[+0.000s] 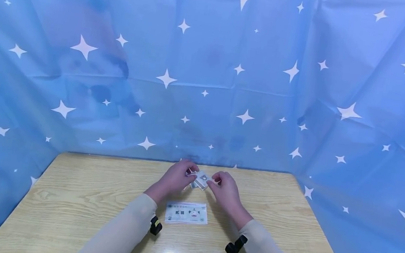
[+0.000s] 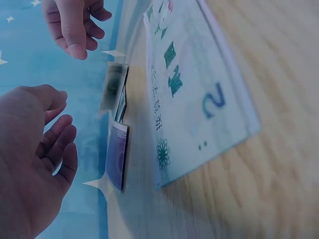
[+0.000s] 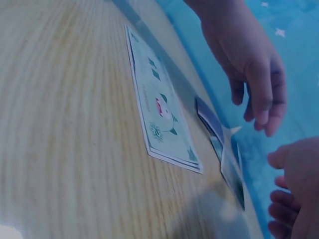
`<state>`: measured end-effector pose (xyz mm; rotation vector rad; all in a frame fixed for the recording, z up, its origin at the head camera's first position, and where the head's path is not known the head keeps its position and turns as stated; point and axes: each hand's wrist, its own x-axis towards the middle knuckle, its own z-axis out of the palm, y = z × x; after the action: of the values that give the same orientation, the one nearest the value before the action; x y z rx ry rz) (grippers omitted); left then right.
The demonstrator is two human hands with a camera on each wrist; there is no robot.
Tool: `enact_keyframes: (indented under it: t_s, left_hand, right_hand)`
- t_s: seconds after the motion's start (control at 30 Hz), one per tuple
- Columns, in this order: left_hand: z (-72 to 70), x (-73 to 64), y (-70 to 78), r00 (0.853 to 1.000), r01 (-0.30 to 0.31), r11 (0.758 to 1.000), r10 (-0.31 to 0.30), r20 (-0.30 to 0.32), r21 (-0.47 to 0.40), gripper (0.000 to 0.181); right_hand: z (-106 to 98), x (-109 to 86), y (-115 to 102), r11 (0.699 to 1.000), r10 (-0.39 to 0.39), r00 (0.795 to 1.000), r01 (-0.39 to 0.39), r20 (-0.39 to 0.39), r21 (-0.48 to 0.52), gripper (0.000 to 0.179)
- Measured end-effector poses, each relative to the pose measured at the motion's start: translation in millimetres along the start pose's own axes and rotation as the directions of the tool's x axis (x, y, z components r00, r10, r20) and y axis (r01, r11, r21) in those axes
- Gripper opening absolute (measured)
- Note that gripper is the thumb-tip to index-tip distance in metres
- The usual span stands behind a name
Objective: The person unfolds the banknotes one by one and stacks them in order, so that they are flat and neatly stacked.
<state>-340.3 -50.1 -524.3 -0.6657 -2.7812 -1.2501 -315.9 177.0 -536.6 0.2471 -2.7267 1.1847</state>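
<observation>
Near the far table edge, several small pieces of printed paper, some looking folded, lie in a loose group. Among them are a pale printed piece (image 1: 202, 178), a dark purple piece (image 2: 117, 155) and a greenish piece (image 2: 114, 85). My left hand (image 1: 178, 177) is at the left of this group and my right hand (image 1: 226, 190) at its right. In the wrist views, both hands hover just over the pieces with loosely bent fingers and nothing visible between them. Closer to me lies a flat stack of play banknotes (image 1: 186, 213), marked 2, with a cartoon face.
The pale wooden table (image 1: 101, 207) ends at a blue curtain (image 1: 209, 68) with white stars, which hangs behind and along both sides. Black wrist cameras sit on both sleeves. A bright reflection shows near the front of the table.
</observation>
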Motion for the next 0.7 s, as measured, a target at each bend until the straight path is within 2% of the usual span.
enact_keyframes:
  t_s: [0.2,0.4,0.5,0.7]
  left_hand:
    - [9.9,14.3,-5.5,0.998,0.04,0.999,-0.041,0.054,0.026,0.044]
    - [26.0,28.3,-18.9,0.994,0.023,0.989,-0.039,0.105,0.148,0.053]
    - [30.8,31.7,-22.8,0.993,0.006,0.98,-0.029,0.111,0.2,0.057]
    - [33.0,33.4,-23.9,0.991,-0.031,0.958,-0.008,0.133,0.284,0.059]
  right_hand:
    - [6,9.8,3,0.995,0.027,0.999,-0.024,0.028,-0.101,0.044]
    - [17,17.4,5,0.981,0.067,0.995,-0.053,0.069,-0.189,0.062]
    - [22,18.4,5,0.972,0.082,0.993,-0.062,0.08,-0.226,0.062]
    - [25,16.1,4,0.966,0.074,0.995,-0.054,0.071,-0.253,0.05]
